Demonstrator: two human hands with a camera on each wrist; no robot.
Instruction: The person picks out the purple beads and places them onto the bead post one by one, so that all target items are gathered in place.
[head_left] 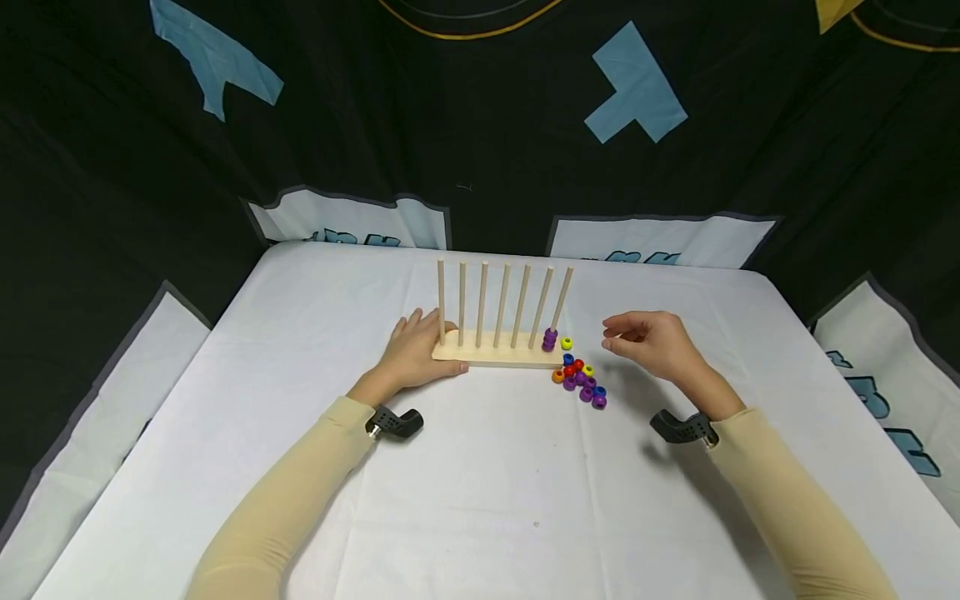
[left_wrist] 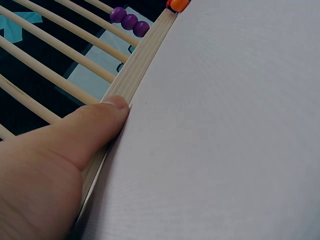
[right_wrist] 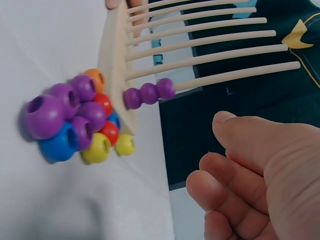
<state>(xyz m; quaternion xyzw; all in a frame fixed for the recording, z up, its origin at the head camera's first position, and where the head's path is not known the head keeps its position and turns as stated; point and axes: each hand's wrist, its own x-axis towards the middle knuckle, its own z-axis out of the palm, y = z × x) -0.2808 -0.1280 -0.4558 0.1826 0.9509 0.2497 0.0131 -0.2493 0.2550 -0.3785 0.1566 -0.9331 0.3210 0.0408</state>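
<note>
A wooden peg rack (head_left: 495, 355) with several upright pegs stands on the table. My left hand (head_left: 417, 350) grips its left end, the thumb lying along the front edge in the left wrist view and the fingers reaching behind the base. Three purple beads (right_wrist: 148, 93) are stacked at the foot of the rightmost peg. Loose beads (head_left: 580, 379) in purple, blue, red, yellow and orange lie in a cluster by the rack's front right corner. My right hand (head_left: 651, 342) hovers to the right of them, fingers loosely bent, with nothing between thumb and fingertips (right_wrist: 202, 185).
The white table (head_left: 480, 500) stretches out around the rack. One yellow bead (head_left: 566, 342) lies apart, beside the rack's right end. Behind the table hangs a black curtain (head_left: 465, 150) with blue patches and white panels.
</note>
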